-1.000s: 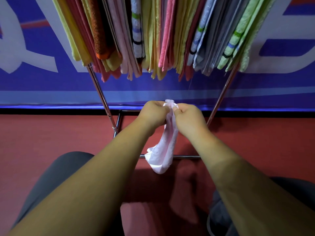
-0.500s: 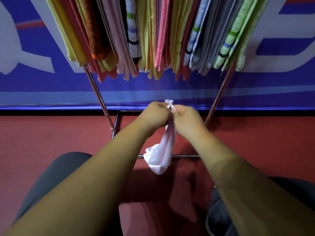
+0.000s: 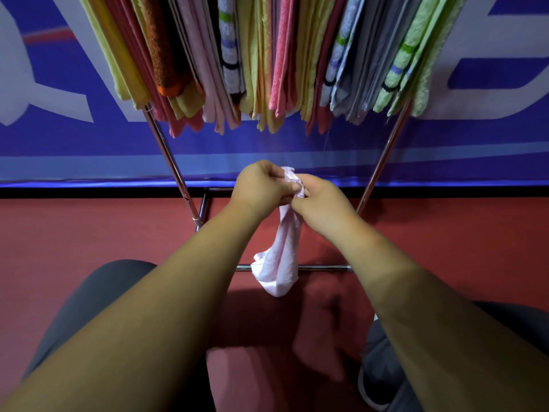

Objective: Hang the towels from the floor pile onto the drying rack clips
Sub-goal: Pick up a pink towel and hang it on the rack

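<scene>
Head view: a pale pink towel (image 3: pixel 283 251) is pinched at its top edge by the left hand (image 3: pixel 261 185) and right hand (image 3: pixel 322 200), side by side at frame centre. Its long axis hangs straight down from the grip. The rack (image 3: pixel 166 150) of hung towels (image 3: pixel 267 60) lies directly above, equally near both hands; clips not seen.

Soft, rather dim indoor light, with a strong wide-angle bend.
A broad, blurry shadow (image 3: pixel 267 319) lies on the red floor (image 3: pixel 59 233) under the forearms (image 3: pixel 166 307), which look soft near the lens. The hanging towels (image 3: pixel 279 55) fan outward and the rack legs (image 3: pixel 169 162) splay toward the edges.
</scene>
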The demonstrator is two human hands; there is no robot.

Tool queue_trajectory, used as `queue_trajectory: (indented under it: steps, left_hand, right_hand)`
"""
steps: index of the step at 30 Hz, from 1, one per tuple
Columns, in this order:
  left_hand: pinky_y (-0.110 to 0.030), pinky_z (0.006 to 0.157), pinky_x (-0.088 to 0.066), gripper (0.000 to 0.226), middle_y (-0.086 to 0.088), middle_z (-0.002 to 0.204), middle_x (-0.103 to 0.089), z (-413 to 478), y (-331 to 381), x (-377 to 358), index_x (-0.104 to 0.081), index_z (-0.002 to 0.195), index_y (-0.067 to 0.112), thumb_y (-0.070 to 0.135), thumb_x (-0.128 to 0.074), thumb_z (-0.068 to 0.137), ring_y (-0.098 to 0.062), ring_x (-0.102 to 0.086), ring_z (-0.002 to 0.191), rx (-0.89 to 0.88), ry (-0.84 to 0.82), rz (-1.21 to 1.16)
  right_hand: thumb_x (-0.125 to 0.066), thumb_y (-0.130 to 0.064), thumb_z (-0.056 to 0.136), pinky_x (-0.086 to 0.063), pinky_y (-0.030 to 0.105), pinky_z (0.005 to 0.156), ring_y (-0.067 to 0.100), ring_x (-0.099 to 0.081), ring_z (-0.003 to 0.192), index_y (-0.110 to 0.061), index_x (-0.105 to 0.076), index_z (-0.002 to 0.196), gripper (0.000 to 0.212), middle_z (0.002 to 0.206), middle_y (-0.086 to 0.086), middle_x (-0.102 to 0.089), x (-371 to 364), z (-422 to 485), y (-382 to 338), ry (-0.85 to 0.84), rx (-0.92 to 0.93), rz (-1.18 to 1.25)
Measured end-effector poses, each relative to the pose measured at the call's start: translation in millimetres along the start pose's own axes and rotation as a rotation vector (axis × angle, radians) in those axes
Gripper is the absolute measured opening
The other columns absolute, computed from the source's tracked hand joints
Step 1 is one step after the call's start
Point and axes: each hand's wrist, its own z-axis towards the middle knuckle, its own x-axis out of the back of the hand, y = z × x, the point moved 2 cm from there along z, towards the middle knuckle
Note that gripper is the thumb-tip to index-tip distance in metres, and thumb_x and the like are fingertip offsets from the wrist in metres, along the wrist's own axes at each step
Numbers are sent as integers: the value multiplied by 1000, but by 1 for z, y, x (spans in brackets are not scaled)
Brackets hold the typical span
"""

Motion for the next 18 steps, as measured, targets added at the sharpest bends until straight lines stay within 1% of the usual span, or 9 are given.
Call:
queue_trajectory:
  steps: [2,4,6,9,10,12,13,15,18]
  left_hand:
    - [-48,86,-66,34,-24,95,-78,2,3,2,-72,109,-1,2,-88,80,-35,-80,87,5,-3,-45]
    - [-48,92,-64,20,-20,92,-79,0,7,0,-80,98,7,5,-83,79,-35,-79,92,-15,-42,-32]
    - [-49,95,-62,17,-15,90,-80,-1,7,-3,-84,93,16,11,-75,79,-33,-79,94,-54,-57,7]
    - [-47,93,-63,28,-9,91,-81,1,5,-4,-83,104,17,19,-73,78,-27,-80,89,-69,-32,44]
    - [-47,92,-64,32,-7,91,-82,3,4,-4,-82,108,16,20,-73,77,-26,-80,87,-70,-17,56]
    - [-46,91,-64,31,-4,89,-81,3,5,-3,-82,111,16,19,-76,81,-24,-80,85,-93,-4,94]
    - [-46,91,-64,28,-3,87,-81,2,6,-4,-82,111,17,20,-78,83,-24,-79,85,-106,-5,114]
    - [-46,91,-64,27,-2,85,-81,1,8,-4,-82,111,18,21,-79,84,-24,-79,85,-116,1,144]
    - [-44,90,-64,30,0,84,-81,1,12,-2,-82,111,18,17,-78,81,-19,-79,82,-120,16,186]
  right_hand:
    - [-56,-7,94,-44,15,70,3,-65,86,-30,-72,131,47,104,-11,-77,1,2,-1,9,-12,63]
    - [-55,-11,92,-45,19,70,3,-66,83,-31,-75,125,43,98,-12,-78,2,5,0,7,-21,125]
    - [-55,-16,93,-47,23,73,5,-68,85,-31,-76,122,38,96,-12,-79,1,6,3,6,-34,159]
    - [-54,-25,94,-51,28,80,10,-73,97,-35,-76,121,36,103,-9,-81,0,6,5,13,-29,161]
    - [-55,-26,97,-53,29,81,11,-74,99,-37,-76,121,33,103,-10,-81,0,6,5,14,-31,163]
    - [-55,-32,105,-56,30,85,9,-74,102,-38,-77,119,27,103,-11,-81,1,6,5,26,-39,172]
    - [-53,-38,109,-56,29,85,8,-73,101,-38,-77,118,26,102,-11,-81,2,6,4,33,-48,171]
    - [-50,-45,111,-53,26,79,7,-71,95,-35,-78,115,30,99,-11,-80,4,6,1,36,-66,173]
    - [-52,-43,110,-47,24,74,7,-67,87,-29,-78,111,30,92,-10,-78,2,7,3,35,-90,169]
